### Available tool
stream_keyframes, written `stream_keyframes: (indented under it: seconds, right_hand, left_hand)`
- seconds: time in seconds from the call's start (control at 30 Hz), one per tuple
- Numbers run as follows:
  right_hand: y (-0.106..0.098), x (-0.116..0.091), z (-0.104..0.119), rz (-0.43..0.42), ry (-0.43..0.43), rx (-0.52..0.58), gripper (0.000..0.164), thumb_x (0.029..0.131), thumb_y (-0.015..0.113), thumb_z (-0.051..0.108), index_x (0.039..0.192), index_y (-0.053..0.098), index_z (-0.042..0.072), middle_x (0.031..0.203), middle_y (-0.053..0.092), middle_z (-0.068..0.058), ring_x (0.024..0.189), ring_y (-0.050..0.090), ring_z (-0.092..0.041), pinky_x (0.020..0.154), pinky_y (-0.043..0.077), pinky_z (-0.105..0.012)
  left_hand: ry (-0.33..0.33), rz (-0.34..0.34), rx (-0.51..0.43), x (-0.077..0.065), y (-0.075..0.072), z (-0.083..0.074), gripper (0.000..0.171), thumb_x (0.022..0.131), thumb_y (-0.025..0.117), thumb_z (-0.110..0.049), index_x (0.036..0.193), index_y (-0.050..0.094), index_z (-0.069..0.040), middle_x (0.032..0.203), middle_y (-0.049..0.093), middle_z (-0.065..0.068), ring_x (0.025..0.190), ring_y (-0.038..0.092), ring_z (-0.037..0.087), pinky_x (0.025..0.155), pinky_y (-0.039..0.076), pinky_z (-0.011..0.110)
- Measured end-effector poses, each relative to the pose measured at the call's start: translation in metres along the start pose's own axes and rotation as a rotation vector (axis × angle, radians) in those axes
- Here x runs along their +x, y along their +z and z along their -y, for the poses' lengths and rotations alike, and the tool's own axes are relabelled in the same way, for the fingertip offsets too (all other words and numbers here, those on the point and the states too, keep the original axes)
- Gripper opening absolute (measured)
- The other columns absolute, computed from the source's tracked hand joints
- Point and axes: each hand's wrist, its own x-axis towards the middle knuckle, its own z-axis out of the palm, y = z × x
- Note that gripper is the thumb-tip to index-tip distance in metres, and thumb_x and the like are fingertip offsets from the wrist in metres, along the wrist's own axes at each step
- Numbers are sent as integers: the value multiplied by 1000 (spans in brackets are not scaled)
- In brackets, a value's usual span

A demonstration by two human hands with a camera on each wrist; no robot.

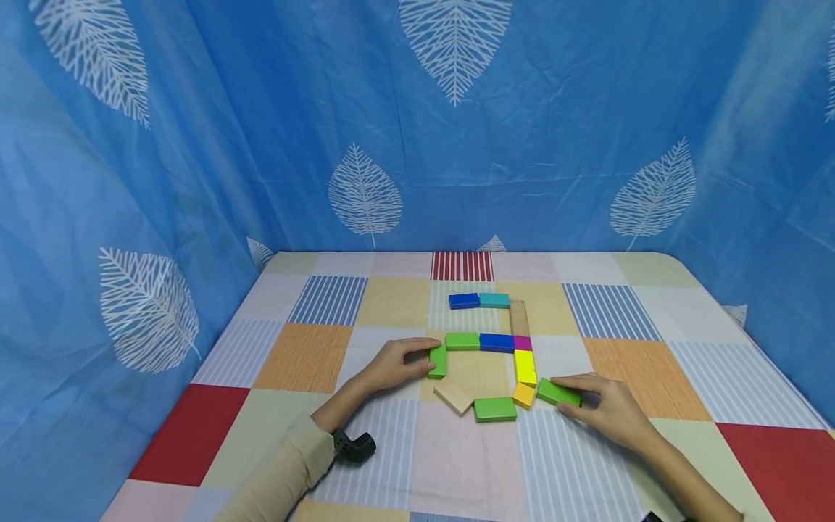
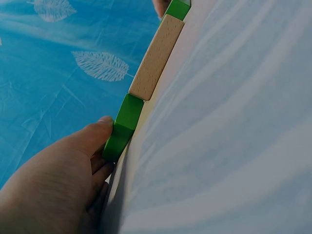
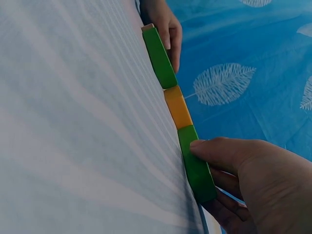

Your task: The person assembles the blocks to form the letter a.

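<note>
My left hand (image 1: 394, 365) pinches a green block (image 1: 438, 362) at the left side of a ring of blocks, thumb on its near end and fingers on its far end. In the left wrist view this green block (image 2: 124, 126) meets a plain wooden block (image 2: 157, 58). My right hand (image 1: 609, 407) grips another green block (image 1: 554, 392) between thumb and fingers, at the ring's lower right. This one (image 3: 197, 168) lies end to end with a small orange block (image 3: 177, 106) in the right wrist view. Beyond that is a third green block (image 3: 159, 57).
Behind lie a green block (image 1: 462, 341), blue block (image 1: 496, 343), magenta block (image 1: 522, 344) and yellow block (image 1: 525, 367). A wooden block (image 1: 518, 317), turquoise block (image 1: 493, 301) and second blue block (image 1: 464, 301) continue farther back. A patchwork cloth (image 1: 287, 428) covers the table; blue curtains (image 1: 417, 145) surround it.
</note>
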Motion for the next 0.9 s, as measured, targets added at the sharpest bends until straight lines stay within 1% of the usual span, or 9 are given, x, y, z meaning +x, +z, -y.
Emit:
stream_keyframes:
  seconds: [0.23,0.57,0.8,0.9]
  right_hand:
    - [1,0,-1,-7,-22,-11,38,70,81,25,107,71,20,101,68,6,92,62,-13,76,53,-34]
    - [3,1,-2,15,-38,-6,38,73,78,26,110,69,20,102,67,7,94,61,-13,77,52,-35]
    - [4,0,-2,17,-42,0,40,74,78,26,112,68,20,103,66,9,94,60,-11,77,52,-32]
    - [4,1,-2,14,-56,11,40,75,77,26,113,68,19,104,66,8,94,60,-10,77,51,-28]
  left_hand:
    - [-12,1,5,0,1,1,42,88,63,-30,126,58,-14,126,57,1,120,48,18,100,38,33]
    - [9,-2,6,1,1,2,42,88,63,-29,127,58,-12,126,57,3,120,48,19,100,39,34]
    - [-8,5,1,-1,0,1,43,88,63,-29,127,57,-12,127,57,2,121,48,18,100,38,33]
    - [0,1,-1,-1,0,1,43,88,63,-29,127,58,-12,126,57,2,120,48,18,100,39,33]
